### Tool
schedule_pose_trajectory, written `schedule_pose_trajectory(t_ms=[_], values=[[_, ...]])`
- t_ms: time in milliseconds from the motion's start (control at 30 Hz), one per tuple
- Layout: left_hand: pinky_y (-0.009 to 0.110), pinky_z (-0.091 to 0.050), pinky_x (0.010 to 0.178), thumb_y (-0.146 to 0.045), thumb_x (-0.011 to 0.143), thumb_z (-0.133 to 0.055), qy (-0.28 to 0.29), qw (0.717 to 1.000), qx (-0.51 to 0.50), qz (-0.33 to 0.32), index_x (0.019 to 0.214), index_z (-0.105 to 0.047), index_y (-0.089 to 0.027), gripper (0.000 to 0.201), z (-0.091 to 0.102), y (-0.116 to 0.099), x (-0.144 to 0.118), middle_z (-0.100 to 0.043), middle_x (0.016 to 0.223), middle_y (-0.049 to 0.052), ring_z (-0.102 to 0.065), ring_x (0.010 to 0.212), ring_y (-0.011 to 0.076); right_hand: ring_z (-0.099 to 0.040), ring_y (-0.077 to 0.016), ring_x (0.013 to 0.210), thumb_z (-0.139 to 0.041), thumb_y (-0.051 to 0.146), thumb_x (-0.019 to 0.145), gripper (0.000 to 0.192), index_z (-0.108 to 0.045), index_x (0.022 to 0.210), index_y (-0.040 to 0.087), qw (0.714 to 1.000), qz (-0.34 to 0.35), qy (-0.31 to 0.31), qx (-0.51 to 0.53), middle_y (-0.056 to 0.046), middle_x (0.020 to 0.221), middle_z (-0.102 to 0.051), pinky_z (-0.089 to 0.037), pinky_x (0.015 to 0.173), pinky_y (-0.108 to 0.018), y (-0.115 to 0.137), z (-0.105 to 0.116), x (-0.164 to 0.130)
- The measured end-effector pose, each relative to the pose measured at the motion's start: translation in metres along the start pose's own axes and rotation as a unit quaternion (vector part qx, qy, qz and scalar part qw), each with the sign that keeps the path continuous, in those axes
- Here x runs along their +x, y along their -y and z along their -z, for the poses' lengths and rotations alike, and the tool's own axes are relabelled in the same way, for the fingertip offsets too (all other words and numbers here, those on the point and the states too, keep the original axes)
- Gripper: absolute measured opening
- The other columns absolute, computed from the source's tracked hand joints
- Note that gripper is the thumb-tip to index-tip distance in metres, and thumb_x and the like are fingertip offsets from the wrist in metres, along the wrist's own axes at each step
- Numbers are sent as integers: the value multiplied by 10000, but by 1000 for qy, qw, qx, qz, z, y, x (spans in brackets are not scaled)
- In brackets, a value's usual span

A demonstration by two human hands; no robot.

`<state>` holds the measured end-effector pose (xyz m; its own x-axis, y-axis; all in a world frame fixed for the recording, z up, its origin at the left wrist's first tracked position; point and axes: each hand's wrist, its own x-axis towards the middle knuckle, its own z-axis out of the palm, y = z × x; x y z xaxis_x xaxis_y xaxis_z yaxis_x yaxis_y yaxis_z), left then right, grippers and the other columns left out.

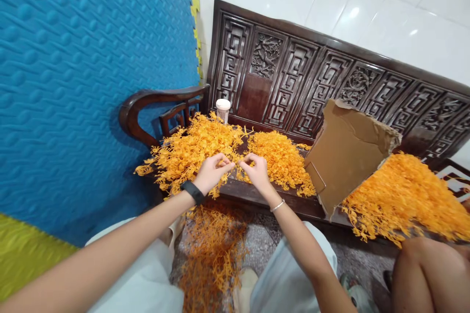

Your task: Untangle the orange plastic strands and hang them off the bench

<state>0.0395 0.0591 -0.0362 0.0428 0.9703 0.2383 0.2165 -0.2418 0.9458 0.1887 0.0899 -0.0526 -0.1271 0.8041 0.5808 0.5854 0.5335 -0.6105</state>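
My left hand (213, 172) and my right hand (257, 170) meet fingertip to fingertip over the front edge of a dark carved wooden bench (279, 78). Both pinch a small orange plastic sprig (238, 162) between them. A large heap of the same orange sprigs (191, 149) lies on the seat to the left of my hands, and a second heap (282, 159) lies just right of them. A black band is on my left wrist, a thin bracelet on my right.
A torn cardboard box (345, 154) leans on the seat, spilling a third orange heap (407, 203). More sprigs (213, 254) lie on the floor between my knees. A white-lidded cup (223, 110) stands at the back. Blue foam wall (73, 83) left; another person's knee (429, 274) right.
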Motion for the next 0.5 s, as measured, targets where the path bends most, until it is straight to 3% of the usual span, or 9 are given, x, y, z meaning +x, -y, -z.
schedule_pose_trajectory(t_ms=[133, 333, 500], values=[[215, -352, 542, -386, 637, -578, -24, 1000, 16, -3, 601, -454, -163, 258, 6, -8, -5, -481, 586, -35, -448, 546, 98, -467, -155, 666, -428, 238, 737, 174, -489, 593, 161, 975, -29, -139, -172, -42, 660, -539, -356, 687, -295, -40, 28, 13], [194, -290, 464, -411, 693, -533, 33, 993, 112, -36, 654, -466, -171, 253, 33, -15, -14, -469, 584, -42, -386, 497, 83, -481, -132, 632, -445, 340, 724, 206, -528, 722, 152, 963, -93, -238, -91, -51, 735, -564, -386, 629, -257, -100, 95, 21], [198, -322, 493, -434, 683, -538, 63, 989, 129, -24, 639, -480, -168, 276, 43, 0, -13, -483, 583, -36, -424, 527, 96, -500, -121, 580, -524, 345, 656, 287, -494, 857, 142, 954, -144, -262, -27, -18, 654, -557, -404, 590, -247, -122, 100, 27]])
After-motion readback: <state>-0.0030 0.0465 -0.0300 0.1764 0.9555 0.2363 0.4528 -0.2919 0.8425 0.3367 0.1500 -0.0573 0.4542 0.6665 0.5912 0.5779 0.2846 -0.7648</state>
